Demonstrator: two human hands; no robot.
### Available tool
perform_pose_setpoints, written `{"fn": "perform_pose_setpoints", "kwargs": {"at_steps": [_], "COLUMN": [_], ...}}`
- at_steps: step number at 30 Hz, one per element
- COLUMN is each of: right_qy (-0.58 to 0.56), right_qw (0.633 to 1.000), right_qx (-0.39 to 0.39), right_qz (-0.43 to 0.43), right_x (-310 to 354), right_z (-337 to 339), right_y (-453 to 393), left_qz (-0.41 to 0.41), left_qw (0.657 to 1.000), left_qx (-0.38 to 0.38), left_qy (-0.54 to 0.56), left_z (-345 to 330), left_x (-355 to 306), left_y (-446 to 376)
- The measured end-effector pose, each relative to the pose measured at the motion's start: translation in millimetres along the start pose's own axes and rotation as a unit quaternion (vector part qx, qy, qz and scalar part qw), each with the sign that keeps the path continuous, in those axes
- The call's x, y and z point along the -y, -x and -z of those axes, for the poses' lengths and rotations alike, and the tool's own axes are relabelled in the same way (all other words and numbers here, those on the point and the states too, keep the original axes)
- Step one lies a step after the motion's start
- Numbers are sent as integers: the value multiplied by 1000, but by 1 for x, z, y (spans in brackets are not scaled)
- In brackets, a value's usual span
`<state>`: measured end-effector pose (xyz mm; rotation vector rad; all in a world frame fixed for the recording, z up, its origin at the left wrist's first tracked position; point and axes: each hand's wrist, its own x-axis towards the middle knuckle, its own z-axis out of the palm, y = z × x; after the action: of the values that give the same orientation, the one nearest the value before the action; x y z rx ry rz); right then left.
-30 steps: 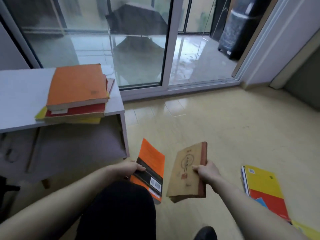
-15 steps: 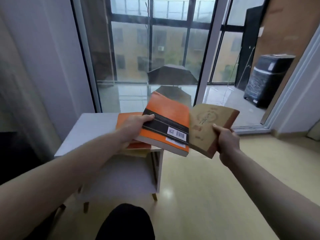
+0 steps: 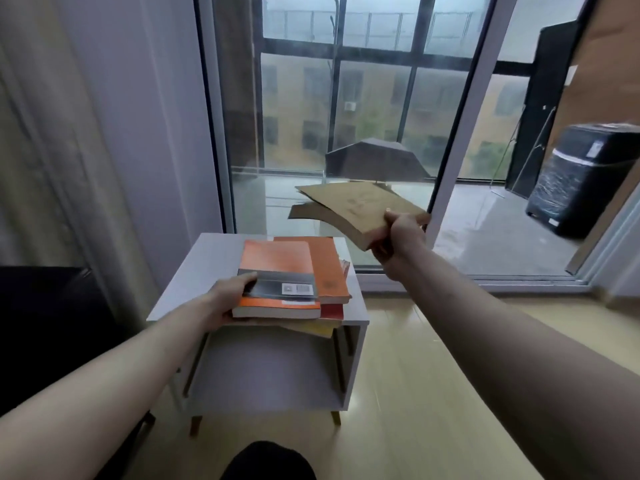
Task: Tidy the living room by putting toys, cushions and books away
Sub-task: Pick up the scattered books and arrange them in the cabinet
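Orange book [image 3: 277,271] now down on stack [image 3: 329,271]

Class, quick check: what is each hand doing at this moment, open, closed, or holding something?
Left hand: grips the orange book, on or just above the book stack.
Right hand: grips the brown book, held in the air.

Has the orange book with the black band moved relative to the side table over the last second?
Yes. The orange book with the black band, gripped by the left hand, went from down near the floor up onto the book stack on the white side table.
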<state>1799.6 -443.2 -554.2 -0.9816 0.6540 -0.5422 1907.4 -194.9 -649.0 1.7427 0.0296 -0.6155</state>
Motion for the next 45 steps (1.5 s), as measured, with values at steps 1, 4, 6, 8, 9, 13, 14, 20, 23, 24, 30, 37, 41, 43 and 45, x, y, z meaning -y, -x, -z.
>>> {"fn": "perform_pose_setpoints", "kwargs": {"at_steps": [1,4,6,8,9,13,14,20,23,24,30,37,41,43,45], "right_qy": [11,61,131,200,227,312,334,390,402,404,543,538,500,472,442], "right_qw": [1000,995,983,970,967,948,940,916,913,913,836,808,792,784,774], "right_qx": [18,47,65,70,59,43,47,93,63,58,-55,-223,-294,-320,-346], "right_qz": [-11,-64,-107,-115,-100,-52,-54,-24,-19,-19,53,-91,-191,-248,-293], "right_x": [-6,-39,-72,-99,-109,-113,-111,-87,-73,-66,-22,-45,-92,-121,-147], "right_z": [-9,-31,-34,-31,-28,-19,-16,16,51,63,226,455,571,624,660], "right_y": [-4,-13,-14,-11,-14,-25,-24,0,9,16,62,119,160,180,199], "left_qz": [-1,-5,0,9,16,-5,-30,-292,-352,-372,-385,-371,-340,-343,-370], "left_qw": [1000,999,997,997,997,998,996,913,879,864,820,732,652,588,515], "left_qx": [4,36,39,15,6,-49,-82,-134,-43,-26,117,323,421,455,466], "left_qy": [8,41,63,81,79,43,23,-250,-319,-340,-407,-471,-532,-574,-617], "left_z": [0,7,17,28,34,53,55,11,-48,-66,-205,-386,-490,-534,-563], "left_x": [-3,-13,-10,-1,4,3,-2,-48,-60,-60,-42,17,74,107,137], "left_y": [-5,-17,-25,-28,-28,-27,-25,28,59,67,112,166,202,215,222]}}
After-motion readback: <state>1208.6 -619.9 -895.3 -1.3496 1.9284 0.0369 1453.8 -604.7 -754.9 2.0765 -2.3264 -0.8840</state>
